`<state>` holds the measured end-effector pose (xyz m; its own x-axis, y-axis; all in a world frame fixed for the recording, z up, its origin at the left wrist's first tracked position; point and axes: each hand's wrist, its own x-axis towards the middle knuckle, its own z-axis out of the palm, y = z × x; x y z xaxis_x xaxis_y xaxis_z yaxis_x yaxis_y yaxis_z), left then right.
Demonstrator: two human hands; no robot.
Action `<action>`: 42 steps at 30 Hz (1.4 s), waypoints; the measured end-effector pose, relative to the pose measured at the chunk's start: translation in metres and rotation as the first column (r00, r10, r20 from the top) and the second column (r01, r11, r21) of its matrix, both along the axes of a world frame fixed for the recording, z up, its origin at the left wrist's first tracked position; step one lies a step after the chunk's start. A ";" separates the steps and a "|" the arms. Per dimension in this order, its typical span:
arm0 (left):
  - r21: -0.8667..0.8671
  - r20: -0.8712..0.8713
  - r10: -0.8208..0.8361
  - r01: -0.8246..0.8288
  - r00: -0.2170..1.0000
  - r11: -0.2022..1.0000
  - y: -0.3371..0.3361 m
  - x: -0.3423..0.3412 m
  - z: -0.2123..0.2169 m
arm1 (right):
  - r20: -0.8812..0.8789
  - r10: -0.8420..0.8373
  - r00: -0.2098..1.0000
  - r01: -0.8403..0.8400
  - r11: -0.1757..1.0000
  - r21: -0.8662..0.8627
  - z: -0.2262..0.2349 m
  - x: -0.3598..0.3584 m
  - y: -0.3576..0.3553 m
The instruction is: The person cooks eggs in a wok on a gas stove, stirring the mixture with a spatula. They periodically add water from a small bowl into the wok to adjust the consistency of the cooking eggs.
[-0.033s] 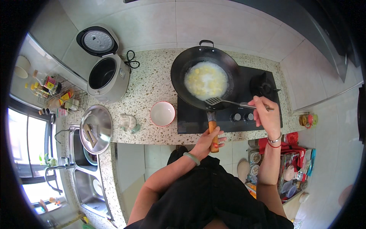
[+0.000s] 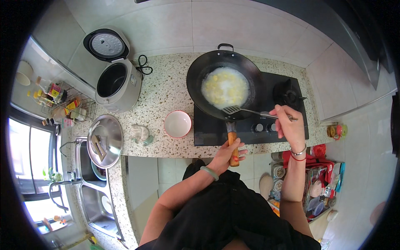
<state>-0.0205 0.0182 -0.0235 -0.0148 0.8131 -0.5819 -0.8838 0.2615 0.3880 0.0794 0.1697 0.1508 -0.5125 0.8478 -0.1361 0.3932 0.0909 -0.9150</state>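
Note:
A black wok [image 2: 197, 79] sits on the left side of the gas stove, holding a pale liquid with yellow chunks [image 2: 225, 88]. My left hand [image 2: 227, 154] is wrapped round the wok's wooden handle [image 2: 232, 137]. In my right hand [image 2: 290, 124] is a slotted metal spatula [image 2: 254, 111], gripped by its shaft. The spatula's slotted head rests at the wok's near inner wall, by the edge of the liquid. Left of the stove stands a white bowl with a red rim [image 2: 178, 123], with nothing in it.
A rice cooker [image 2: 129, 89] stands with its lid up at the back left. A metal lid [image 2: 112, 141] lies by the sink [image 2: 93, 208]. A small cloth bundle [image 2: 140, 133] is near the bowl. The second burner [image 2: 288, 92] is right of the wok. A packed rack [image 2: 308, 191] stands below right.
My right hand and the spatula have shifted very slightly to the left. My left hand and the wok have stayed in place.

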 end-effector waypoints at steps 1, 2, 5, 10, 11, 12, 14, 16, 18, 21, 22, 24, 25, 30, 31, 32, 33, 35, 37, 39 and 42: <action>-0.002 0.000 -0.002 0.002 1.000 1.000 0.000 0.000 0.000 | -0.003 0.008 1.000 -0.008 1.000 -0.006 -0.002 -0.003 -0.002; -0.004 0.000 -0.003 0.003 1.000 1.000 0.000 0.000 0.000 | -0.009 0.011 1.000 -0.011 1.000 -0.011 -0.007 -0.005 -0.003; -0.007 0.000 -0.006 0.006 1.000 1.000 0.000 0.000 -0.001 | -0.047 0.012 0.999 -0.014 0.999 -0.045 -0.015 -0.014 -0.004; -0.016 -0.001 -0.012 0.012 1.000 1.000 0.000 -0.001 0.001 | -0.077 -0.009 0.997 0.004 0.997 -0.072 -0.030 -0.026 -0.005; -0.013 -0.001 -0.014 0.014 1.000 1.000 0.000 -0.001 0.001 | -0.088 -0.011 0.996 0.005 0.998 -0.070 -0.032 -0.028 -0.005; -0.010 -0.002 -0.015 0.015 1.000 1.000 0.000 -0.001 0.000 | -0.099 -0.013 0.995 0.006 0.998 -0.069 -0.035 -0.030 -0.005; -0.008 -0.002 -0.016 0.016 1.000 1.000 0.000 -0.001 0.001 | -0.114 -0.022 0.993 0.015 0.997 -0.070 -0.038 -0.034 -0.005; -0.006 -0.002 -0.016 0.016 1.000 1.000 -0.001 -0.002 0.000 | -0.124 -0.038 0.992 0.028 0.997 -0.074 -0.042 -0.039 -0.005; -0.002 0.001 -0.018 0.018 1.000 1.000 -0.001 -0.002 -0.003 | -0.149 -0.041 0.988 0.032 0.998 -0.060 -0.050 -0.043 -0.003; -0.005 -0.001 -0.022 0.022 1.000 1.000 -0.001 -0.002 -0.002 | -0.174 -0.042 0.984 0.032 0.998 -0.060 -0.061 -0.046 0.001; -0.006 0.000 -0.024 0.024 1.000 1.000 -0.001 -0.002 -0.002 | -0.176 -0.046 0.983 0.035 0.997 -0.066 -0.065 -0.047 0.001; -0.009 0.002 -0.026 0.026 1.000 1.000 -0.001 -0.002 -0.002 | -0.206 -0.062 0.977 0.044 0.995 -0.095 -0.070 -0.047 0.003; -0.010 0.002 -0.019 0.019 1.000 1.000 -0.001 -0.003 -0.001 | -0.232 -0.076 0.970 0.049 0.992 -0.118 -0.072 -0.045 0.004; 0.053 0.008 0.046 -0.046 0.999 0.998 -0.008 -0.010 -0.021 | -0.257 -0.170 0.951 0.133 0.979 -0.154 -0.065 -0.038 -0.007; 0.033 0.002 0.080 -0.080 0.997 0.996 -0.010 -0.013 -0.028 | -0.240 -0.168 0.956 0.141 0.982 -0.126 -0.062 -0.037 -0.011; 0.013 -0.004 0.113 -0.113 0.994 0.994 -0.012 -0.017 -0.035 | -0.223 -0.166 0.961 0.147 0.984 -0.098 -0.060 -0.036 -0.016; -0.005 -0.013 0.144 -0.144 0.989 0.990 -0.012 -0.022 -0.033 | -0.209 -0.165 0.964 0.154 0.986 -0.068 -0.057 -0.035 -0.019; -0.059 0.019 0.253 -0.252 0.967 0.966 -0.018 -0.032 -0.028 | -0.169 -0.139 0.976 0.141 0.990 0.000 -0.052 -0.032 -0.024; -0.068 0.043 0.337 -0.334 0.940 0.940 -0.024 -0.044 -0.038 | -0.151 -0.117 0.982 0.127 0.990 0.061 -0.045 -0.031 -0.031; -0.077 0.032 0.386 -0.383 0.922 0.921 -0.030 -0.056 -0.049 | -0.134 -0.074 0.988 0.089 0.990 0.109 -0.041 -0.028 -0.034; -0.119 0.014 0.468 -0.463 0.884 0.878 -0.035 -0.069 -0.067 | -0.130 -0.031 0.991 0.053 0.984 0.172 -0.042 -0.024 -0.038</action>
<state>-0.0896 -0.0171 -0.0909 -0.3502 0.6500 -0.6745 -0.9284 -0.1454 0.3419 0.0556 0.1320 0.1090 -0.4797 0.8738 0.0795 0.2827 0.2396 -0.9288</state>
